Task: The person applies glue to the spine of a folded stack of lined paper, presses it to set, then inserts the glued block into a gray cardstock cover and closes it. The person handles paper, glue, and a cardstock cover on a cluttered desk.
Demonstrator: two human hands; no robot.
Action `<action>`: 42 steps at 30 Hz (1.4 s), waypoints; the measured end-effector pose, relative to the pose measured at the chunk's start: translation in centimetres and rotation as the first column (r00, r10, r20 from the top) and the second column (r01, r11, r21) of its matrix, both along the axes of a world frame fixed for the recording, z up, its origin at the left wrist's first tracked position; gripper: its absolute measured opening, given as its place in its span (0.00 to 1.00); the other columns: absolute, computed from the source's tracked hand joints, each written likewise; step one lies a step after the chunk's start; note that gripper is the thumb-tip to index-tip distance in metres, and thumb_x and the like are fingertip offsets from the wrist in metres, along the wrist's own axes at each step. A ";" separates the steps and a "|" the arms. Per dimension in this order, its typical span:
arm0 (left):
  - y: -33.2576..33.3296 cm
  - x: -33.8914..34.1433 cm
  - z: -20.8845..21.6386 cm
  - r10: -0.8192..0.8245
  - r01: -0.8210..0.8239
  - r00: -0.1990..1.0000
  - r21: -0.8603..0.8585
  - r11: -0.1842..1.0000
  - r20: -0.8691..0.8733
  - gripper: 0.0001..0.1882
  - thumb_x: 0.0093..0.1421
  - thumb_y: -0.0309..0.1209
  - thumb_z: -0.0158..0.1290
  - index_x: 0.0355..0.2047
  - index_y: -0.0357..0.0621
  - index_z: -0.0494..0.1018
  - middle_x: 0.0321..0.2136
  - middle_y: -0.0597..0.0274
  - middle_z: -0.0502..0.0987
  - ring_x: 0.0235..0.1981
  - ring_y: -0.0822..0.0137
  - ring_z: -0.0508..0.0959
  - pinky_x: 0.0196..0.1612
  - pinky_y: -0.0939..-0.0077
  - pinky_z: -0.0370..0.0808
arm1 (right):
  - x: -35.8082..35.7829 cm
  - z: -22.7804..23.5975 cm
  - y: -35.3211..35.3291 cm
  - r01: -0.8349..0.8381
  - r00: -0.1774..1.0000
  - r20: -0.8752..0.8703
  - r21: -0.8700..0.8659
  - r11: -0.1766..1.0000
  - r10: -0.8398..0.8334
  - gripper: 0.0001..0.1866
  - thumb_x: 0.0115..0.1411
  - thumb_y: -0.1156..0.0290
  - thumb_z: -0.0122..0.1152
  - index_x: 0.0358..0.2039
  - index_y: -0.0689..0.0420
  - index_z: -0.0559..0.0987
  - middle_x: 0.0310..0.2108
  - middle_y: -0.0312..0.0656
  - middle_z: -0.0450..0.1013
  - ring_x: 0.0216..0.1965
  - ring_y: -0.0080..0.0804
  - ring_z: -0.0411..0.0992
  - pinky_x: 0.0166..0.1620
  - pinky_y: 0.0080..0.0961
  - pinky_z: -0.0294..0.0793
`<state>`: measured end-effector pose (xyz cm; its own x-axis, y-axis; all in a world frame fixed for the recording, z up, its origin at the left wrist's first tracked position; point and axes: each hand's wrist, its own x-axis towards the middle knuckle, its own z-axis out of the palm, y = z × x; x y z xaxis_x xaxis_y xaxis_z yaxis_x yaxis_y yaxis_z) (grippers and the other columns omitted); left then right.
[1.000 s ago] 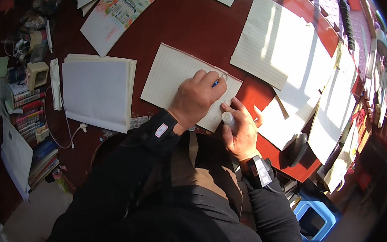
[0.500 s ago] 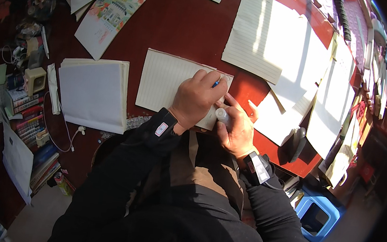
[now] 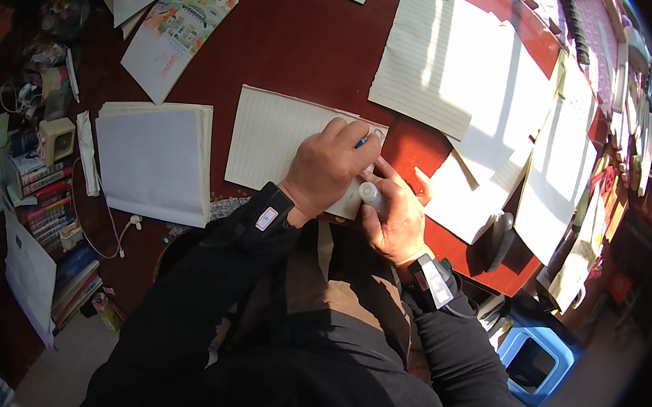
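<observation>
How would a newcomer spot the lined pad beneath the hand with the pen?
Start at the big red desk; near its front edge, look just right of the stack of white paper. The lined pad lies there, and unlike its neighbours, it has the left hand over it, gripping a blue pen.

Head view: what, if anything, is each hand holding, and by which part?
Left hand holds a blue pen-like object, its gripped part hidden. Right hand grips a whitish cylinder around its side, round end exposed.
</observation>
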<state>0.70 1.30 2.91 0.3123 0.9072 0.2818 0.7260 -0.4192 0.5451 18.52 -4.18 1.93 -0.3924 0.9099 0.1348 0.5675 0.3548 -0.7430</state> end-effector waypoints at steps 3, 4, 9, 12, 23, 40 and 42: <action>0.3 0.2 -0.4 -0.024 0.024 0.999 -0.013 1.000 0.028 0.16 0.47 0.24 0.58 0.39 0.45 0.77 0.36 0.64 0.77 0.36 0.61 0.78 0.32 0.72 0.79 | 0.0 -0.1 -0.1 0.004 1.000 0.002 -0.001 1.000 -0.004 0.23 0.54 0.68 0.62 0.51 0.56 0.71 0.51 0.35 0.78 0.61 0.36 0.70 0.68 0.47 0.45; 0.3 0.3 -0.5 -0.026 0.026 0.999 0.002 1.000 0.032 0.17 0.46 0.24 0.58 0.39 0.45 0.77 0.36 0.64 0.77 0.36 0.61 0.78 0.32 0.72 0.79 | 0.0 -0.1 -0.1 0.007 1.000 0.007 -0.006 1.000 -0.007 0.23 0.53 0.68 0.62 0.51 0.56 0.71 0.51 0.35 0.78 0.61 0.36 0.70 0.68 0.47 0.46; 0.2 0.4 -0.4 0.014 -0.014 1.000 0.004 1.000 0.010 0.20 0.43 0.24 0.59 0.40 0.46 0.76 0.37 0.66 0.77 0.36 0.62 0.78 0.33 0.73 0.79 | 0.0 -0.1 -0.2 0.004 1.000 0.017 -0.024 1.000 -0.004 0.22 0.55 0.66 0.60 0.50 0.54 0.71 0.52 0.35 0.78 0.61 0.36 0.71 0.68 0.46 0.45; -0.2 0.1 -0.2 0.045 -0.045 0.997 -0.008 0.999 0.059 0.19 0.44 0.22 0.58 0.40 0.46 0.77 0.37 0.65 0.77 0.35 0.61 0.78 0.32 0.73 0.78 | -0.1 -0.1 -0.1 0.003 1.000 0.015 -0.021 1.000 -0.003 0.20 0.56 0.66 0.59 0.50 0.54 0.72 0.52 0.36 0.78 0.61 0.37 0.71 0.67 0.46 0.45; -2.5 -9.8 -0.6 0.493 -0.488 0.867 0.071 0.870 -0.078 0.17 0.51 0.13 0.57 0.41 0.43 0.78 0.36 0.60 0.76 0.37 0.56 0.78 0.37 0.67 0.78 | -0.2 0.1 0.0 -0.004 1.000 0.018 -0.035 0.999 0.005 0.15 0.62 0.62 0.55 0.45 0.57 0.69 0.48 0.42 0.80 0.59 0.44 0.73 0.68 0.47 0.41; -2.1 -11.5 -1.3 0.494 -0.490 0.866 0.062 0.869 -0.079 0.12 0.55 0.18 0.57 0.40 0.40 0.78 0.37 0.57 0.76 0.36 0.55 0.80 0.36 0.66 0.79 | -0.2 -0.4 -0.2 -0.022 0.997 0.072 0.009 1.000 0.021 0.16 0.65 0.60 0.52 0.46 0.58 0.67 0.48 0.43 0.80 0.60 0.46 0.72 0.67 0.46 0.40; -1.9 -11.5 -1.3 0.488 -0.486 0.869 0.041 0.873 -0.088 0.12 0.56 0.18 0.57 0.41 0.40 0.78 0.37 0.57 0.76 0.35 0.55 0.80 0.36 0.66 0.80 | -0.1 -0.4 -0.2 -0.020 0.998 0.061 -0.003 1.000 0.020 0.16 0.66 0.60 0.52 0.46 0.58 0.67 0.48 0.43 0.80 0.60 0.45 0.72 0.67 0.46 0.40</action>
